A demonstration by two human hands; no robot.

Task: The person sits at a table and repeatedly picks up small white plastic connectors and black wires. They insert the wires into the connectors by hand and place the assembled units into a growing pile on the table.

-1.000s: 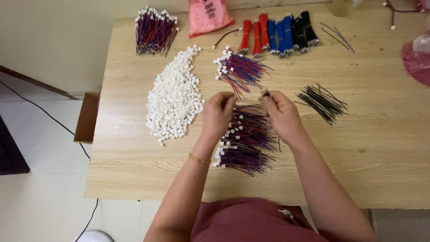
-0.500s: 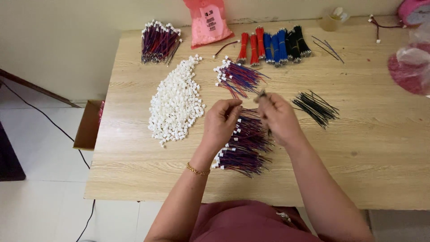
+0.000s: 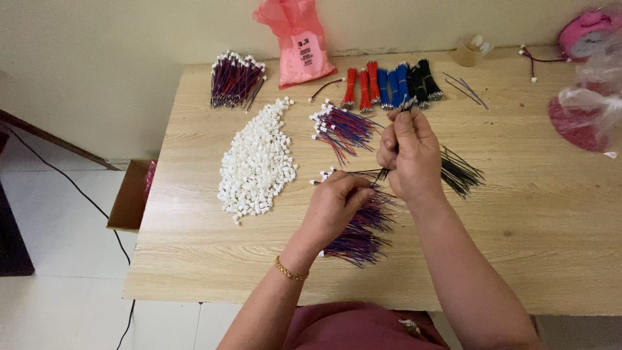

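From the head view, your right hand [image 3: 407,154] is raised above the tabletop [image 3: 531,220], its fingers [image 3: 395,139] pinched together on a thin dark wire [image 3: 383,172] whose upper end pokes out above your fingertips while its lower end runs down toward your left hand [image 3: 337,207]. Your left hand rests low over the pile of red-and-blue wires [image 3: 360,234], fingers curled together on the bottom of that same wire; exactly how they grip it is hidden by your knuckles.

The wire itself is slender, black and nearly straight, held close to upright between the two hands, over the middle of the tabletop. The pile under your left hand is a loose fan of short red, blue and purple leads with small white ends.

To the left lies a heap of white plastic connectors [image 3: 257,162], well apart from your hands. Beyond your hands sits a second bundle of red-and-blue wires [image 3: 343,126] with white tips. Just right of your right wrist lies a bunch of black wires [image 3: 461,174]. Along the far edge you have a row of red, blue and black wire bundles [image 3: 392,83], a dark purple wire bundle [image 3: 234,79] at the far left corner, and a pink plastic bag [image 3: 298,42] leaning against the wall.
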